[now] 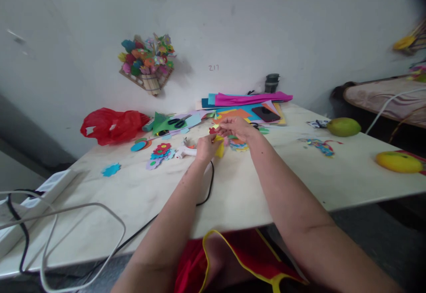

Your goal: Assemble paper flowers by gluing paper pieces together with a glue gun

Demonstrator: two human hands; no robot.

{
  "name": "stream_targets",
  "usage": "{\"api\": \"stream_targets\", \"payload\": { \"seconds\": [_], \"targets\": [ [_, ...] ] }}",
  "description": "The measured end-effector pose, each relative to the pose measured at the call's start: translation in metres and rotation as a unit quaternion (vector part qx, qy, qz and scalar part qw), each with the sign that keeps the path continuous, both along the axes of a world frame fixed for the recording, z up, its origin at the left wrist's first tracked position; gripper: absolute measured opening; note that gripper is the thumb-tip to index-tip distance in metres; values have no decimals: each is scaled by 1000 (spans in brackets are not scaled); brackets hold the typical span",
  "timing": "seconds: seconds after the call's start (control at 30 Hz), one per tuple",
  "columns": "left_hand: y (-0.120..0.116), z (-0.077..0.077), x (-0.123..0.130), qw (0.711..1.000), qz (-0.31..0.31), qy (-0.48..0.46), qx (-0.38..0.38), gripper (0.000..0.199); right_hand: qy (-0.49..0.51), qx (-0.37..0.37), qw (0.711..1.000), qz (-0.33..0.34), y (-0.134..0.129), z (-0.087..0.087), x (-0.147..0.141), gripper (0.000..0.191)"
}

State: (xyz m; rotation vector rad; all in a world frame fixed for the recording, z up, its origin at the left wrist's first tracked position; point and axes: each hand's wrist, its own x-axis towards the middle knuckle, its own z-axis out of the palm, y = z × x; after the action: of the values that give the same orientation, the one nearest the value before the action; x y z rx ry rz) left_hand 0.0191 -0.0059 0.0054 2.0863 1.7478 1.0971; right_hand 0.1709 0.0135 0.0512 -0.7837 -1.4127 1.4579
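My left hand (207,147) is closed in a pinch over the middle of the table. A yellow paper piece (219,147) shows at its fingertips. My right hand (237,128) is just beyond and to the right, fingers pinched together; whatever they hold is too small to make out. A red paper flower (212,130) shows behind the fingertips. Beside my left hand lies a white glue gun (185,152), partly hidden, with a black cord (212,182) running toward me. Layered paper flowers (162,149) lie to its left, and a blue scalloped cutout (111,169) is farther left.
Scissors (179,122) lie on coloured sheets at the back, near a red plastic bag (111,125). A phone (265,114) rests on stacked sheets. Two mangoes, one green (344,127) and one yellow (398,162), are at the right. White cables (96,204) loop at front left.
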Motion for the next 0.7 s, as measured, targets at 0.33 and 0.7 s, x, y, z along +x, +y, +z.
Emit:
{"api": "stream_targets", "payload": {
  "seconds": [0.33, 0.7],
  "targets": [
    [-3, -1, -6, 998, 17, -2, 63, 33, 43, -48, 994, -85, 7, -7, -4, 21],
    [-5, 0, -9, 995, 21, -64, 70, 30, 25, -31, 995, -88, 7, -10, -5, 17]
  ]
}}
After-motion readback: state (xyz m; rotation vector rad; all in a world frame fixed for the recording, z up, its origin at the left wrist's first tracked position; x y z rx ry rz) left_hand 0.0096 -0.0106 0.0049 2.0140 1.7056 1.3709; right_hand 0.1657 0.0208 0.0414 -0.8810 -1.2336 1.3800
